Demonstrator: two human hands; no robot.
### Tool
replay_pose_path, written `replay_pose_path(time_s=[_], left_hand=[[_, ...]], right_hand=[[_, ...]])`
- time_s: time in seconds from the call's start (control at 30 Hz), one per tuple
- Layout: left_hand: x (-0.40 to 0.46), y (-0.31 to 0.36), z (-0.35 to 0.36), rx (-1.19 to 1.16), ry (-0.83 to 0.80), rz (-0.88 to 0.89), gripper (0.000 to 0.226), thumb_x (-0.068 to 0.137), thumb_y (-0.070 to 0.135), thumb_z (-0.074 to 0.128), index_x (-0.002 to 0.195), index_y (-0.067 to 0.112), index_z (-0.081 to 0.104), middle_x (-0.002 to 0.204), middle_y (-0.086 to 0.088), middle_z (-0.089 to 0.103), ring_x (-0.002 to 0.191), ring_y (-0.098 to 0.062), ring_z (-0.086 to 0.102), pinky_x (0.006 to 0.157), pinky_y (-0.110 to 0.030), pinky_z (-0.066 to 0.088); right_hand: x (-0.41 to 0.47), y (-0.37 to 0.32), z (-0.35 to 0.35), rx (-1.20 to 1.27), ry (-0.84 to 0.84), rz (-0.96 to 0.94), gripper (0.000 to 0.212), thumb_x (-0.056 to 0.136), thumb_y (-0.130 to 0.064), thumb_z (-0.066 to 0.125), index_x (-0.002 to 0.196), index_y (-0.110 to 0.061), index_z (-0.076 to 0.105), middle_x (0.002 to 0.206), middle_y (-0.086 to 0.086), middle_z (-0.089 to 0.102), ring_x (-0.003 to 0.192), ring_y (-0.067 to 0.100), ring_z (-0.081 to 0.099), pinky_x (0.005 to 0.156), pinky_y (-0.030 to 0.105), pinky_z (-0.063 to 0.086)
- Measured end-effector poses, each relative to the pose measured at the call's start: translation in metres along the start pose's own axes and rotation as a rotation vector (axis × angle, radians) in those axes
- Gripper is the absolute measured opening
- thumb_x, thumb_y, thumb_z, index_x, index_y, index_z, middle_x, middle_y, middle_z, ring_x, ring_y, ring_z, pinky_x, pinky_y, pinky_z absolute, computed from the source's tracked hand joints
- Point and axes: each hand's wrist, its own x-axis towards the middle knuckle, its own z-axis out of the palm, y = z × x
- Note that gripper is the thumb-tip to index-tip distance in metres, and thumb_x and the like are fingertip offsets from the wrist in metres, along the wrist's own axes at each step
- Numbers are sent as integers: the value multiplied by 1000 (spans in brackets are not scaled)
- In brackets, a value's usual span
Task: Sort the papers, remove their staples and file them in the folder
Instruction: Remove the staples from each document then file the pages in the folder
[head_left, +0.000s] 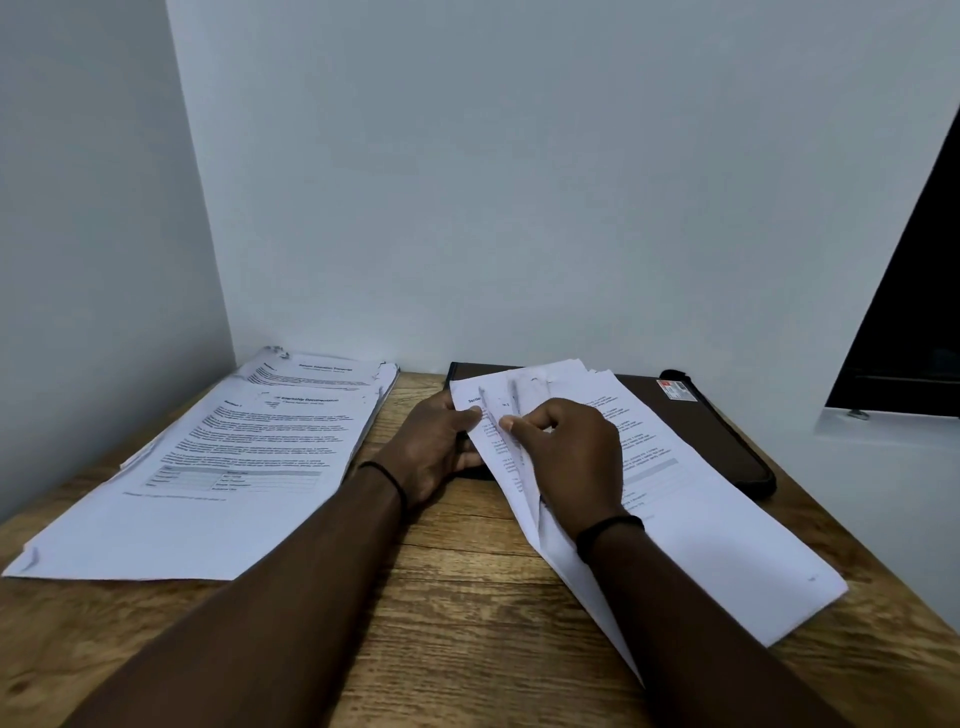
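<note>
Two groups of papers show: a stack (249, 457) lies on the desk (457, 597) left of the fingers; a sheaf (675, 499) overlaps the closed folder (727, 431). Left hand (436, 452) pinches the sheaf's near-left edge, right hand (571, 457) curls over its top sheets. Sorting looks underway; nothing filed yet, staples not discernible.

Single head-worn view, forward and down, close over wooden table (457, 623) against corner walls (519, 182).
</note>
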Motion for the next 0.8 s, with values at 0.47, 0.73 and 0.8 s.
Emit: replay_pose_path(time_s=[0.47, 0.73, 0.8], left_hand=[[3, -8, 11, 209, 208, 300, 50, 98, 12, 59, 137, 37, 42, 121, -5, 62, 101, -27, 69, 70, -42, 62], [2, -12, 19, 557, 266, 343, 34, 97, 37, 59, 84, 9, 74, 84, -4, 74, 81, -22, 70, 81, -45, 56], [2, -10, 19, 569, 252, 298, 51, 97, 47, 57, 76, 3, 73, 77, -8, 74, 79, -27, 70, 78, -41, 54]], right_hand=[[1, 1, 0, -18, 21, 14, 20, 97, -28, 57, 81, -18, 64, 78, -7, 66, 77, 12, 59, 65, 26, 35], [3, 2, 2, 10, 26, -16, 32, 96, -22, 52, 66, -13, 55, 66, -2, 62, 65, 15, 54, 59, 33, 42], [2, 1, 0, 33, -5, 4, 19, 94, -19, 54, 83, -16, 69, 86, -6, 72, 81, 12, 61, 71, 28, 45]])
